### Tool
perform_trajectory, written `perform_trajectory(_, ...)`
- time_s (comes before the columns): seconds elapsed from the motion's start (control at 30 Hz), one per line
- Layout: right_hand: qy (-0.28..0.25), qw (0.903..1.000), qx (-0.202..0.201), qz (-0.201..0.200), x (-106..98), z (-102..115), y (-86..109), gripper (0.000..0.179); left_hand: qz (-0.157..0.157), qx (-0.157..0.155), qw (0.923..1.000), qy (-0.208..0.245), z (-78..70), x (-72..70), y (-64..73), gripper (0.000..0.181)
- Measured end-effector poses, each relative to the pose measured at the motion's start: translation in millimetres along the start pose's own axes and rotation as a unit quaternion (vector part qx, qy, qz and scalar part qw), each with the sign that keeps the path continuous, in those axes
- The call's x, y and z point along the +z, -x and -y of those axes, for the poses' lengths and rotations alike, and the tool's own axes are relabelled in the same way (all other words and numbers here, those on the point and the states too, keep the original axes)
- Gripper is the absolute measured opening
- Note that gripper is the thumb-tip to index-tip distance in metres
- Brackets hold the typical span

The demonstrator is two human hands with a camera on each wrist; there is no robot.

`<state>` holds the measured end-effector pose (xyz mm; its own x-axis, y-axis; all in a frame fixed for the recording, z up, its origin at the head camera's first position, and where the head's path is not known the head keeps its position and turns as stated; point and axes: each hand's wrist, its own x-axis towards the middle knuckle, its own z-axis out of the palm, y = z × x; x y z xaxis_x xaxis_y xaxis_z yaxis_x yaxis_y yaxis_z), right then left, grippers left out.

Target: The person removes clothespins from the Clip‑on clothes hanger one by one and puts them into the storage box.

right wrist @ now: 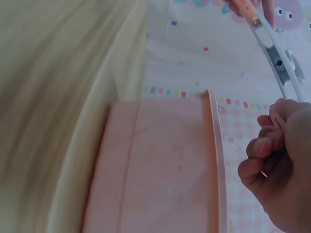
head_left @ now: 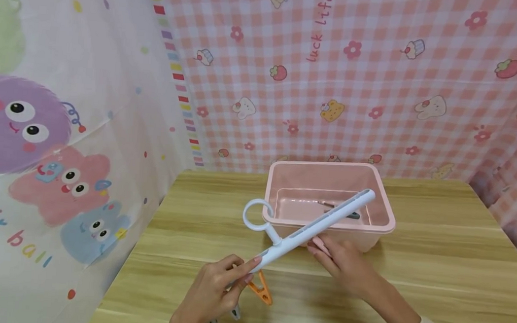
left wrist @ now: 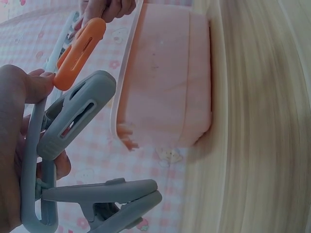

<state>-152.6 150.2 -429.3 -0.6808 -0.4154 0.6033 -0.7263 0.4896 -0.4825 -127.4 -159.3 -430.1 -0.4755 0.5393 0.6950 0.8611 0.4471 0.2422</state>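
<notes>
A light blue clip hanger (head_left: 312,230) slants up to the right above the table, with a ring hook (head_left: 254,228) on its upper side. My left hand (head_left: 215,287) grips the hanger's lower left end. From that end hang an orange clip (left wrist: 80,53) and two grey clips (left wrist: 77,114), seen close in the left wrist view. My right hand (head_left: 350,266) pinches a pink clip (head_left: 321,246) just under the middle of the bar. In the right wrist view its curled fingers hide most of the pink clip.
Behind the hanger stands a pink plastic bin (head_left: 387,201) with a dark grey clip (head_left: 353,215) inside. It sits on a wood-grain table (head_left: 439,251). A pink checked cloth (head_left: 360,88) hangs behind, and a white printed cloth (head_left: 123,123) on the left.
</notes>
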Motion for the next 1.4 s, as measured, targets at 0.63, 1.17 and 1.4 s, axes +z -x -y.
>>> perform_trajectory(0.63, -0.064, 0.9974, 0.021, 0.024, -8.5, -3.9, -4.2, 0.013, -0.017, 0.017, 0.9997, -0.005, -0.9, 2.8, -6.7, 0.034)
perform_trajectory(1.17, -0.323, 0.9326, 0.127, 0.1, -7.5, 1.8, 1.2, 0.021, -0.025, 0.018, 0.9995, 0.003, -0.3, 3.6, -9.1, 0.033)
perform_trajectory(1.4, -0.425, 0.8936, 0.095, 0.11, -1.1, 0.2, 1.5, 0.022, -0.018, 0.008, 0.9997, 0.017, -0.1, 3.5, -7.5, 0.033)
